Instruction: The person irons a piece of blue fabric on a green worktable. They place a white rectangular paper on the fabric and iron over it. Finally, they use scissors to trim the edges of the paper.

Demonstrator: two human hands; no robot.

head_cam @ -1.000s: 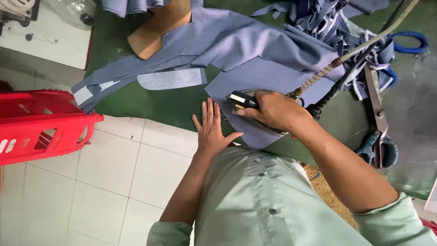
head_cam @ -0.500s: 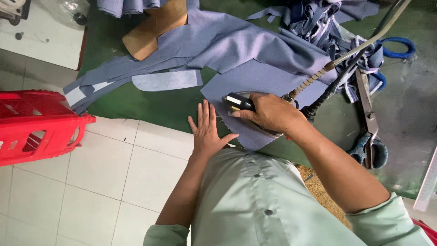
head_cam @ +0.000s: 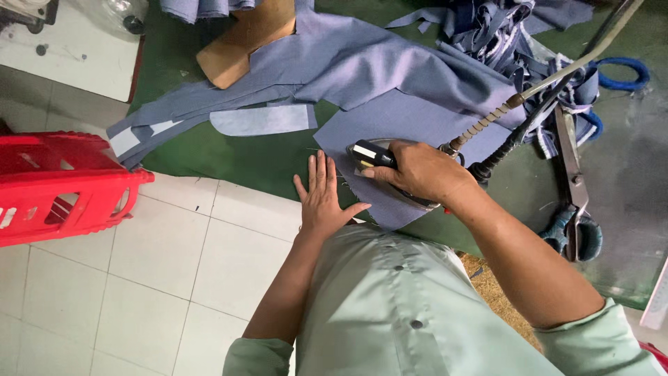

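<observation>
Rightward, hand (head_cam: 417, 170) on iron (head_cam: 379, 159)

Blue-grey fabric (head_cam: 390, 132), green table (head_cam: 229, 157), red stool (head_cam: 62, 184), black iron (head_cam: 379, 159)

1. A green-covered table (head_cam: 229, 150) carries the work.
2. On it lie spread blue-grey fabric pieces (head_cam: 390, 69), a small rounded fabric piece (head_cam: 264, 120), a wooden block (head_cam: 243, 35) and 1 pair of large scissors (head_cam: 574, 188).
3. A pile of darker blue cloth (head_cam: 515, 35) sits at the far edge.
</observation>
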